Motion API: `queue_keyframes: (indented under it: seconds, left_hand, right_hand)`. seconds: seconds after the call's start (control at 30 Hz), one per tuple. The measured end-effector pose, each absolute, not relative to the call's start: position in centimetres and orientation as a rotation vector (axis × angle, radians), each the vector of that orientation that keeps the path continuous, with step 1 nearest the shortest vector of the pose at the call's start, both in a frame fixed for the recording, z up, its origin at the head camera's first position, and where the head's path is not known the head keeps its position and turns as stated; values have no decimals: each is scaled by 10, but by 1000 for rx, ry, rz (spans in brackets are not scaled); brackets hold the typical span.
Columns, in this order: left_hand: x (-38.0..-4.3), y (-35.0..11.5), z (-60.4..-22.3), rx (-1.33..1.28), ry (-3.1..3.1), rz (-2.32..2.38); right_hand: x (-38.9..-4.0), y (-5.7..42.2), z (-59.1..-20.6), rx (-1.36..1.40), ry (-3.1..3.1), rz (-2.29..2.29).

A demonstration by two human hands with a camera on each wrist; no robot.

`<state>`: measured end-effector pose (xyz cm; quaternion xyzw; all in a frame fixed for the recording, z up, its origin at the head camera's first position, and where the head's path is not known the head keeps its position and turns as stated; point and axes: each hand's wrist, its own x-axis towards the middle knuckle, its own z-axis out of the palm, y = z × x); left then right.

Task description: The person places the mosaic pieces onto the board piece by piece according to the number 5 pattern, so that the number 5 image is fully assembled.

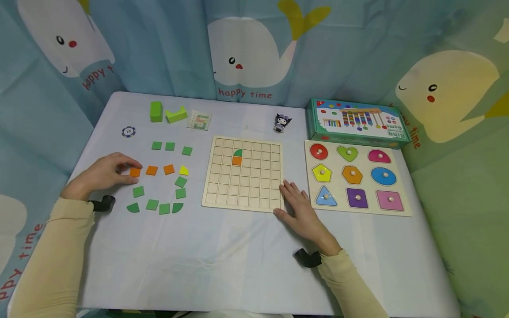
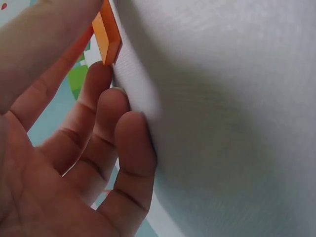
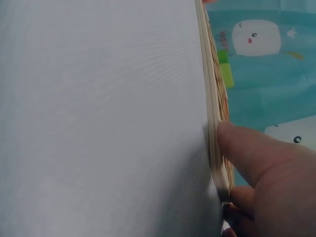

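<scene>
My left hand [image 1: 104,173] pinches an orange square tile [image 1: 135,172] between thumb and index finger at the left end of a row of orange tiles. Seen from the left wrist, that tile [image 2: 106,34] sits close to the white cloth, with the other fingers loosely bent beneath. A wooden grid board [image 1: 222,194] lies mid-table; a green quarter-round piece [image 1: 237,153] and, just below it, an orange square [image 1: 237,161] are on it. My right hand [image 1: 304,218] rests at the board's lower right corner, fingers extended. In the right wrist view its thumb [image 3: 247,148] touches the board's edge [image 3: 212,108].
Green squares [image 1: 152,204], quarter-rounds and a yellow piece [image 1: 183,170] lie around the left hand. Behind them are green blocks [image 1: 156,111], a pattern card [image 1: 199,120] and a chip [image 1: 129,131]. A figurine [image 1: 281,123], game box [image 1: 358,137] and shape puzzle [image 1: 338,207] stand right.
</scene>
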<state>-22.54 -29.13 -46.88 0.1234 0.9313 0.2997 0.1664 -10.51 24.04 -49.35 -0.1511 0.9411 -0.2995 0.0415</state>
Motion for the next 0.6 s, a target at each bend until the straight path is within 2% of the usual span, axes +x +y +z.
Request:
queue_keyframes:
  seconds: [0.6]
  left_hand:
    - [-225, -290, -471, 260, 2692, 847]
  right_hand:
    - [-105, 240, -494, -483, 2889, -910]
